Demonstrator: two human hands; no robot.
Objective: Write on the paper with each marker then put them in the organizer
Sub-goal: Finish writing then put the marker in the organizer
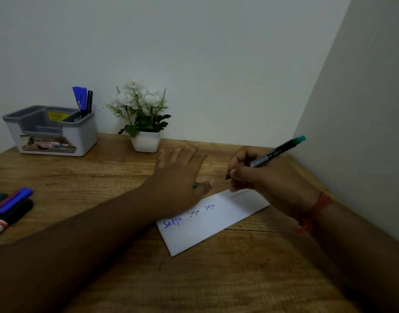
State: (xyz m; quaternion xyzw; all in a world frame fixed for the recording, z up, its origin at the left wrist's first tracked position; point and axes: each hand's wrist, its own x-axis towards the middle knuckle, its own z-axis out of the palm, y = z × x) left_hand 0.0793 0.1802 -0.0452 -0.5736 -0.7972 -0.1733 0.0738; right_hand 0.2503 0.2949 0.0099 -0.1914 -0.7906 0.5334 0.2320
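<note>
Head view: my right hand (pixel 261 177) grips the green-capped marker (pixel 277 152), fingers (pixel 235 171) curled round the barrel, tip just above the far edge of the paper (pixel 207 224); my left hand (pixel 182 175) lies flat, fingers straight, on the paper's far-left corner, a green cap (pixel 196 185) peeking out beside the thumb; three words already written; organizer (pixel 51 132) far left on the counter (pixel 103 177), holding two markers (pixel 83 102); spare markers (pixel 11 204) at left edge.
</note>
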